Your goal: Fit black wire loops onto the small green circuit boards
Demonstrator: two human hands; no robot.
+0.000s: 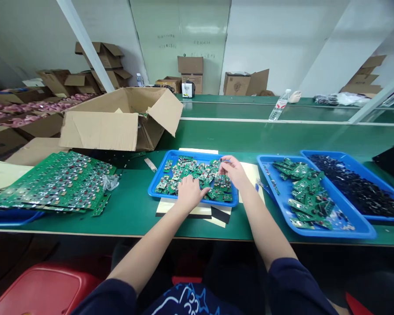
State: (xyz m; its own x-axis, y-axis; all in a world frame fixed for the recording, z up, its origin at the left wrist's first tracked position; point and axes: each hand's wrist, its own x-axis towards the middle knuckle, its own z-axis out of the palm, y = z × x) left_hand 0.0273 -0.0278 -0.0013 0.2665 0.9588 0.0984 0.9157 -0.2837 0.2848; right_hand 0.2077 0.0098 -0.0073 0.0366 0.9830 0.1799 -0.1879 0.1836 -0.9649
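A blue tray (153, 187) in front of me holds many small green circuit boards (200, 170). My left hand (189, 192) rests over the boards near the tray's front edge. Its thumb stretches to the right, apart from the fingers; the fingertips are partly hidden against the boards. At the tray's right side, my right hand (233, 171) is raised with thumb and fingers pinched on a small dark part (221, 161), too small to name surely. Cream and black sheets (184, 207) lie under the tray.
Large circuit panels (62, 179) are stacked at left, below an open cardboard box (101, 127). Right of me, a blue tray (344, 232) holds more boards, and another tray (389, 186) holds black parts. Blue-handled cutters (264, 187) lie between trays. A bottle (280, 106) stands behind.
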